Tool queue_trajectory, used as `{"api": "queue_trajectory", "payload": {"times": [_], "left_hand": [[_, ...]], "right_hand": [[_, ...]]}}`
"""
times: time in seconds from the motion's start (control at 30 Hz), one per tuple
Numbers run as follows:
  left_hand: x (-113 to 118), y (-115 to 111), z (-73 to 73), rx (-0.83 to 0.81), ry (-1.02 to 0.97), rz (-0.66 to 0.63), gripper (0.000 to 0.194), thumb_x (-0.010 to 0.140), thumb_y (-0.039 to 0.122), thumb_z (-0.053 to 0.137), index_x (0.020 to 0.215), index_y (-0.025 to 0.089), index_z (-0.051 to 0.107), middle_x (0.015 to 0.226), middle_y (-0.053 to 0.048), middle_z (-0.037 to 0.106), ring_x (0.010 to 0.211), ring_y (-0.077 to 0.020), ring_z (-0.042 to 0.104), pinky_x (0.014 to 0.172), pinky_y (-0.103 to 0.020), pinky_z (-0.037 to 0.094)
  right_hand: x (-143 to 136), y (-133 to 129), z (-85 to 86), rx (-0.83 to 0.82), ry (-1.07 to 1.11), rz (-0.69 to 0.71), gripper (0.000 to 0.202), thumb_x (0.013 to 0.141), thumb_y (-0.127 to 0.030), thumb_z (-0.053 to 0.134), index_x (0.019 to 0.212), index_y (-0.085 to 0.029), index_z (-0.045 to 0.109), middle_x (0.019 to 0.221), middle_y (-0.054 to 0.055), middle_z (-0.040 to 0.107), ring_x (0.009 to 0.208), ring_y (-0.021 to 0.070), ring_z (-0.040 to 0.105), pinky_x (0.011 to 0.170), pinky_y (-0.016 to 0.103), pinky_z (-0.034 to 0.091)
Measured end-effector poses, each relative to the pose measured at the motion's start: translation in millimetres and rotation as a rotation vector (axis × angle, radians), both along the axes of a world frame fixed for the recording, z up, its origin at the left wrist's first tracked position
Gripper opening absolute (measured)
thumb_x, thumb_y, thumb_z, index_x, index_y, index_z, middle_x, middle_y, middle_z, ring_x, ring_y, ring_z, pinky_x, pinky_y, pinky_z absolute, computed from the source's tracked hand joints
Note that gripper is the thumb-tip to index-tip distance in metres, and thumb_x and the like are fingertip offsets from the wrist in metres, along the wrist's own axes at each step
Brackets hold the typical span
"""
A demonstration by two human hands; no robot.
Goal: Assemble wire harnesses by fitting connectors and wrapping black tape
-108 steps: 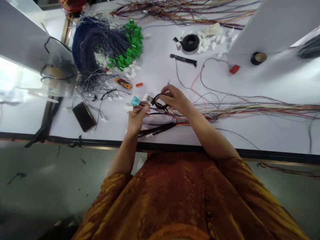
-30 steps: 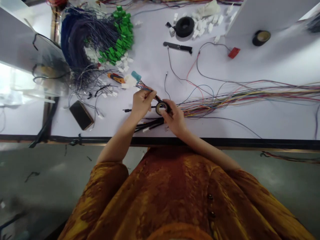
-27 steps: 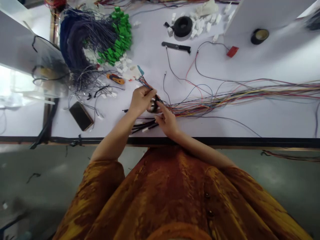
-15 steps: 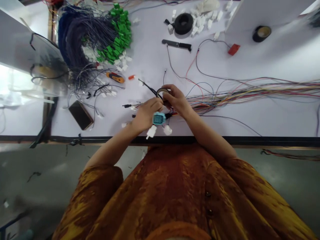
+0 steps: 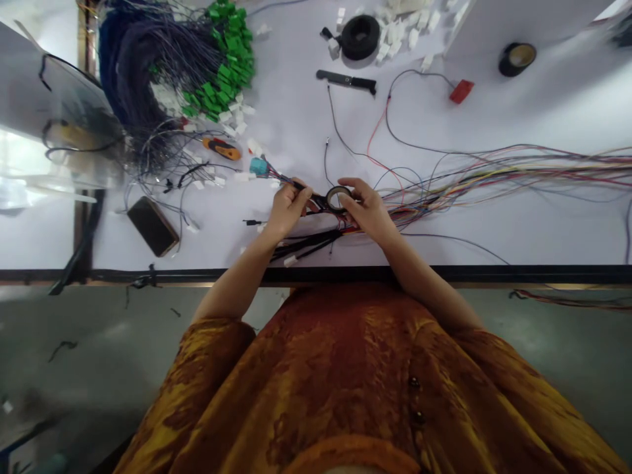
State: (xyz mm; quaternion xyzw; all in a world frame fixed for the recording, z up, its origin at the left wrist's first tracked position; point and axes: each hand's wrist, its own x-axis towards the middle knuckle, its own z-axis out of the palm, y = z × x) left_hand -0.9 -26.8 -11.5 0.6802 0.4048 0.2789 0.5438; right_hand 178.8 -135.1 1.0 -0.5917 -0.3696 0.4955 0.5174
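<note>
My left hand (image 5: 289, 209) is closed around a branch of the wire harness (image 5: 434, 196). From its fingers the branch runs up and left to a teal connector (image 5: 258, 166), which lies away from me beside white connectors. In my right hand (image 5: 368, 209) is a roll of black tape (image 5: 338, 198), pinched at its right side, with its ring facing up. The roll sits right by the taped wires, between my two hands. Nearer me, black-sleeved branches (image 5: 311, 242) spread left, one ending in a white connector (image 5: 291, 261).
Wires with green connectors (image 5: 222, 79) are heaped at the back left. An orange cutter (image 5: 222, 149) and a phone (image 5: 153, 226) lie left. A black-handled tool (image 5: 346, 81) and black rolls (image 5: 360, 37) are at the back. A red connector (image 5: 461, 91) lies right.
The teal connector has swung from in front of my left hand to its far left side. My right hand and the tape roll have shifted right, away from my left hand.
</note>
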Motion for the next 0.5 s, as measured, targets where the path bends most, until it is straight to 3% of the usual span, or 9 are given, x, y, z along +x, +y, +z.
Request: {"api": "queue_trajectory", "payload": {"times": [0.1, 0.2, 0.37, 0.5], "left_hand": [[6, -1, 6.7, 0.008, 0.009, 0.059, 0.045, 0.088, 0.065, 0.064, 0.080, 0.023, 0.050, 0.060, 0.000, 0.067, 0.041, -0.0105, 0.056, 0.038, -0.023, 0.033], [10, -1, 18.8, 0.064, 0.033, 0.020, 0.044, 0.088, 0.063, 0.064, 0.080, 0.023, 0.050, 0.064, 0.000, 0.069, 0.042, -0.0112, 0.058, 0.037, -0.023, 0.032], [12, 2, 42.4, 0.220, 0.165, -0.050, 0.035, 0.092, 0.053, 0.064, 0.077, 0.022, 0.055, 0.062, 0.001, 0.067, 0.043, -0.0107, 0.055, 0.042, -0.024, 0.037], [12, 8, 49.4, 0.277, 0.228, -0.091, 0.027, 0.090, 0.042, 0.067, 0.076, 0.021, 0.060, 0.066, -0.001, 0.068, 0.053, -0.0122, 0.060, 0.050, -0.024, 0.042]], "right_hand": [[-8, -12, 10.3, 0.008, -0.049, 0.032, 0.033, 0.092, -0.032, 0.061, 0.123, -0.021, 0.061, 0.060, -0.008, 0.051, 0.043, 0.0063, 0.045, 0.040, 0.018, 0.036], [-24, -19, 16.1, -0.022, -0.011, 0.048, 0.034, 0.092, -0.034, 0.060, 0.123, -0.021, 0.059, 0.057, -0.009, 0.052, 0.039, 0.0064, 0.047, 0.037, 0.018, 0.037], [-53, -19, 17.1, -0.011, 0.096, 0.016, 0.033, 0.089, -0.038, 0.063, 0.117, -0.023, 0.054, 0.061, -0.011, 0.055, 0.036, 0.0054, 0.051, 0.035, 0.016, 0.040], [-58, -16, 15.5, -0.060, 0.292, -0.033, 0.036, 0.087, -0.036, 0.064, 0.118, -0.024, 0.050, 0.064, -0.011, 0.059, 0.037, 0.0061, 0.053, 0.035, 0.016, 0.044]]}}
